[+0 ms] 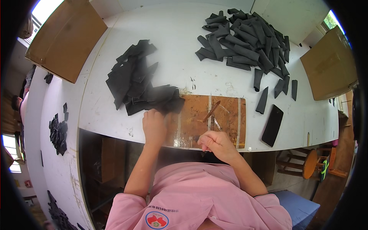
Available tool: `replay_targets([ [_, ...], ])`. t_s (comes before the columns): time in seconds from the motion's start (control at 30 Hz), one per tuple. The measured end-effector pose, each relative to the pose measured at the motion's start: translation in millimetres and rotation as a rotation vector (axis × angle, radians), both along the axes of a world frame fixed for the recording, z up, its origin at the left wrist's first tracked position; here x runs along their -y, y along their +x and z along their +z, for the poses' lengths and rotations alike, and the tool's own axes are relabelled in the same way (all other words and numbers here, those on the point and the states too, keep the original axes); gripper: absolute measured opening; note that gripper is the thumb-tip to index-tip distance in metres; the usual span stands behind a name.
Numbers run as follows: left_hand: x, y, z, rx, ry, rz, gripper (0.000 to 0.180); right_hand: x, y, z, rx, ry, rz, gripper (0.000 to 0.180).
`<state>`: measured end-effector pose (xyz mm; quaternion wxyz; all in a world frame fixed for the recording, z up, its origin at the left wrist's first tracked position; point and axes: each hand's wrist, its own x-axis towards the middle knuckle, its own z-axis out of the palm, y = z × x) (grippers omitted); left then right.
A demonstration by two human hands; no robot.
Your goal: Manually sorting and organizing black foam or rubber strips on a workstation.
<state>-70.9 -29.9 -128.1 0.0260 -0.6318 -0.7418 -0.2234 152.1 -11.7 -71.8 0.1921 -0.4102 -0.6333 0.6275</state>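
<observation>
My left hand (154, 125) is at the front edge of a loose heap of flat black fabric pieces (132, 78). Its fingers are bent and their tips are hidden against the cloth, part of which is blurred. My right hand (217, 145) is closed over the front edge of a brown board (188, 132), thumb and fingers pressed together. Whatever it may hold is too small to make out. On the board, which has pale tape strips across it, lie a pointed reddish-brown stick (211, 111) and a thin shiny sliver (217, 124).
Rolled black fabric tubes (245, 40) are piled at the back right, several lying apart. A black phone (272, 125) lies right of the board. Cardboard boxes stand at left (67, 38) and right (329, 63). A wooden stool (309, 168) is below the table's right side.
</observation>
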Motion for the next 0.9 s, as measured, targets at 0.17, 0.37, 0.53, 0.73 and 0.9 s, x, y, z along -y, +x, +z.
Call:
replay_targets([
  [0.17,7.9,-3.4,-8.7,0.013,0.121,0.176,0.015,4.3,-11.6,-0.6,0.062,0.039,0.014,0.033],
  [0.37,16.3,-21.7,-3.2,0.065,0.058,0.245,0.017,11.1,-19.2,-4.9,0.085,0.040,0.115,0.032],
  [0.53,27.4,2.3,63.1,1.268,0.000,0.110,0.006,13.6,-21.4,-11.8,-0.004,0.010,0.110,0.026],
  [0.73,26.6,46.4,78.9,1.189,-0.089,-0.162,0.030,20.3,-34.2,0.4,-0.660,-0.434,-0.204,0.028],
  [0.9,24.8,65.7,81.4,1.429,-0.095,-0.289,0.046,23.6,-27.5,5.2,-0.646,-0.508,-0.523,0.024],
])
